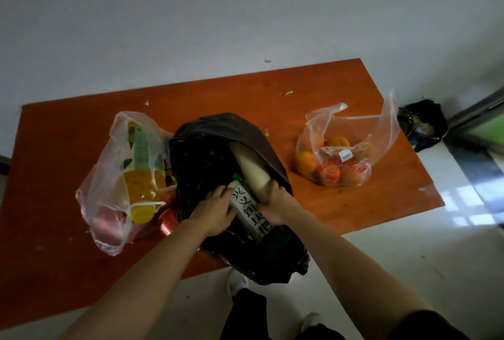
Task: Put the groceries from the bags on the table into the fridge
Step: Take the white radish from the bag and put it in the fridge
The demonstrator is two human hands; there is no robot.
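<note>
Left grip (215, 210) clasps the labelled pack (251, 211), right grip (276, 202) wraps the pale roll (253, 168), both inside the black bag (204, 154) on the bench (272, 94). Early going, I'd say: drinks bag (109, 173) and fruit bag (354, 132) look full, untouched.

I wear the one camera on my head. It looks forward and steeply down, wide-angled and close over the near edge of the orange table (313, 89). The table runs slantwise across the middle of the frame, with the white wall (245, 12) above it and pale floor (409, 258) to the right and below. My forearms enter large from the bottom. My left hand (215, 210) on a labelled packet (252, 211) and my right hand (275, 203) on a pale roll (251, 168) meet just below centre, in the black bag (201, 154). One shoe (237, 282) shows beneath.
</note>
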